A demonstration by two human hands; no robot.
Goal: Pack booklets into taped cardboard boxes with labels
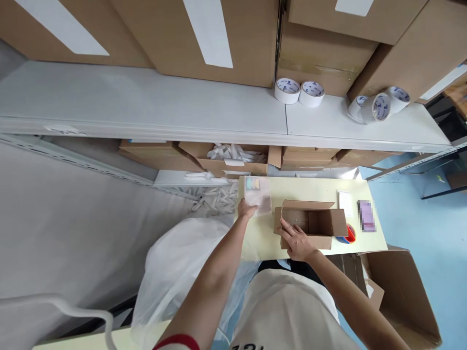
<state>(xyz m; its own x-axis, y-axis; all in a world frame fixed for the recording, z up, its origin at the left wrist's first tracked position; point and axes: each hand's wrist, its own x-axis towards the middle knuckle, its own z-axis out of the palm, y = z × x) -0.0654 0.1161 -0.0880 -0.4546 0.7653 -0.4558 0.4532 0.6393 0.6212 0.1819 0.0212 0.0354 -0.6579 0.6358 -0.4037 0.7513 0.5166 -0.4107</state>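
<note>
My left hand (247, 209) is closed on the near left edge of a thin, clear plastic packet (262, 200) at the table's far left corner. Small pastel blue and yellow shapes show inside the packet. To the right, an open cardboard box (295, 217) stands with its flaps spread out, and I see bare brown walls inside it. My right hand (297, 243) rests on the box's near left edge, fingers stretched out and slightly apart over the flap. The underside of that hand is hidden.
On the pale yellow table (251, 245) are a white card (345, 203), a purple blurred item (367, 216) and a red and blue round thing (350, 234). Shelving (182, 104) with tape rolls (287, 91) and cartons rises behind. A large carton (404, 291) stands at right, a translucent plastic bag (171, 267) at left.
</note>
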